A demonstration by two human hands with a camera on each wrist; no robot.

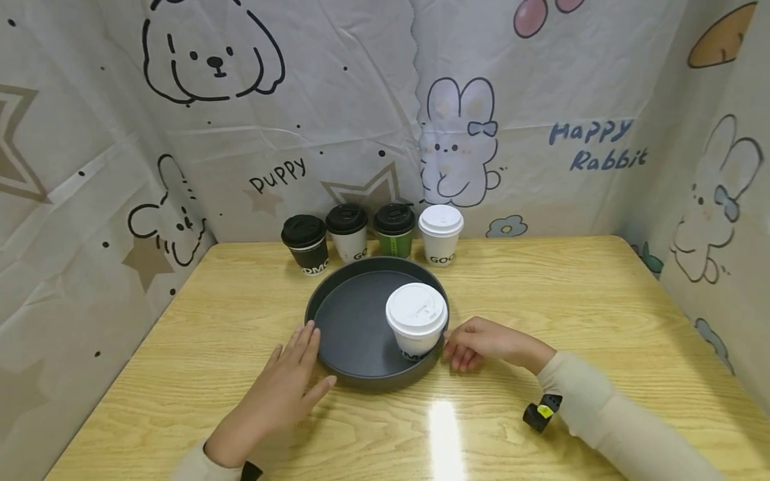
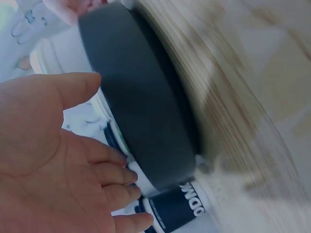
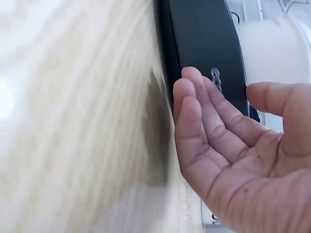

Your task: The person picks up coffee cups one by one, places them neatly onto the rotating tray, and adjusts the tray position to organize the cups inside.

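Four cups (image 1: 394,234) behind tray (image 1: 355,327) | left hand (image 1: 284,384) outstretched | right hand (image 1: 490,344) loosely curved, thumb apart

Soft, even light fills room, wooden table (image 1: 559,287) bright; white glare (image 1: 445,441) flares on tabletop at front. Head view crisp, wall lettering (image 1: 598,143) readable. Left-wrist view bluish, wood grain smeared. Right-wrist view: shadow beside dark tray (image 3: 204,34), white cup (image 3: 274,53) washed out, blurred.

Half-seen around the tray (image 1: 355,324)
At twelve o'clock its rim hides the base of the green cup (image 1: 395,242); at four, print on the white cup (image 1: 416,317) inside, incomplete; at eight, left sleeve (image 1: 201,467) cropped.
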